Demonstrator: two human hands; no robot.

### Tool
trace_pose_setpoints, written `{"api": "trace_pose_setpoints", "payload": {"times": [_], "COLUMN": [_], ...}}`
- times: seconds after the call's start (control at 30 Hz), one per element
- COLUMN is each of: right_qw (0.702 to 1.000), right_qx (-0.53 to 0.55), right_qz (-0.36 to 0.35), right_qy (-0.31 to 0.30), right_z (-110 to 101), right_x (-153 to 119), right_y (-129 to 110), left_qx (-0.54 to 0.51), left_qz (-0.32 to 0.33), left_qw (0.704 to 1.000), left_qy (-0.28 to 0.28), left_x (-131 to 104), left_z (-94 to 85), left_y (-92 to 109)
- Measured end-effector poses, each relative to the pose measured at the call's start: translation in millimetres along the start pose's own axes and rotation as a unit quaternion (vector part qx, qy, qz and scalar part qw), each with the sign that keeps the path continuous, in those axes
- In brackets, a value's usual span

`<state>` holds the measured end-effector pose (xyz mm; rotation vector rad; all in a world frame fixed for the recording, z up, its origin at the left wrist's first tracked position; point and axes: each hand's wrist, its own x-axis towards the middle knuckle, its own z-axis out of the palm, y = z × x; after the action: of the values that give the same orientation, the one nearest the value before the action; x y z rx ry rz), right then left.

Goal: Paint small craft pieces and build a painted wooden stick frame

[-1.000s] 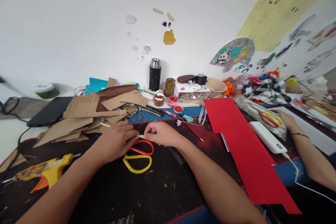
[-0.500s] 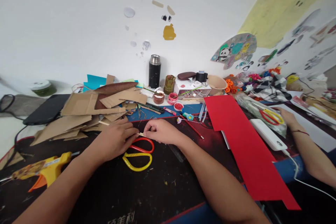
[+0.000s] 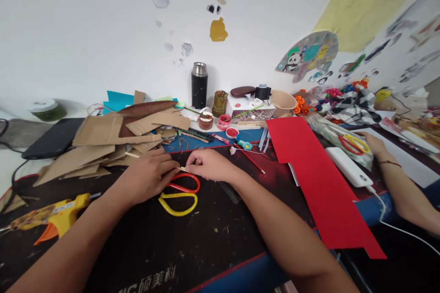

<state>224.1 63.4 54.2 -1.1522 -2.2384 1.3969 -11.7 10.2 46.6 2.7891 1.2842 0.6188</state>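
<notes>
My left hand point(image 3: 151, 177) is closed around a thin pale wooden stick point(image 3: 132, 154), whose one end sticks out past the knuckles towards the cardboard. Between my two hands a short bit of the same stick shows, and my right hand point(image 3: 211, 165) pinches it there with thumb and forefinger. Just below my hands lie scissors with one red and one yellow handle loop point(image 3: 178, 214); my left hand hides their blades. A yellow hot glue gun point(image 3: 67, 210) rests on the dark mat point(image 3: 192, 242), left of my left forearm.
Cardboard pieces point(image 3: 98, 130) are piled behind my left hand. A black thermos point(image 3: 200, 86), paint pots point(image 3: 205, 120) and a red pencil point(image 3: 252, 163) lie further back. Red card point(image 3: 309, 169) stretches along the right, beside a white power bank point(image 3: 348, 167) and another person's hand point(image 3: 374, 144).
The whole view has shifted slightly, with things sitting a little higher in the picture. My hands keep nearly the same hold on the stick.
</notes>
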Motion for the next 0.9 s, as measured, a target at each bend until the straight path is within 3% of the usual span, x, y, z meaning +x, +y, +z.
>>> {"api": "trace_pose_setpoints", "payload": {"times": [0.9], "right_qw": [1.0], "right_qx": [-0.022], "right_qz": [-0.006], "right_qy": [0.002], "right_z": [-1.7], "right_x": [0.9], "right_y": [-0.1], "left_qx": [-0.007], "left_qz": [0.007], "left_qw": [1.0], "left_qy": [-0.009], "left_x": [0.9], "left_z": [-0.5], "left_y": [-1.3]}}
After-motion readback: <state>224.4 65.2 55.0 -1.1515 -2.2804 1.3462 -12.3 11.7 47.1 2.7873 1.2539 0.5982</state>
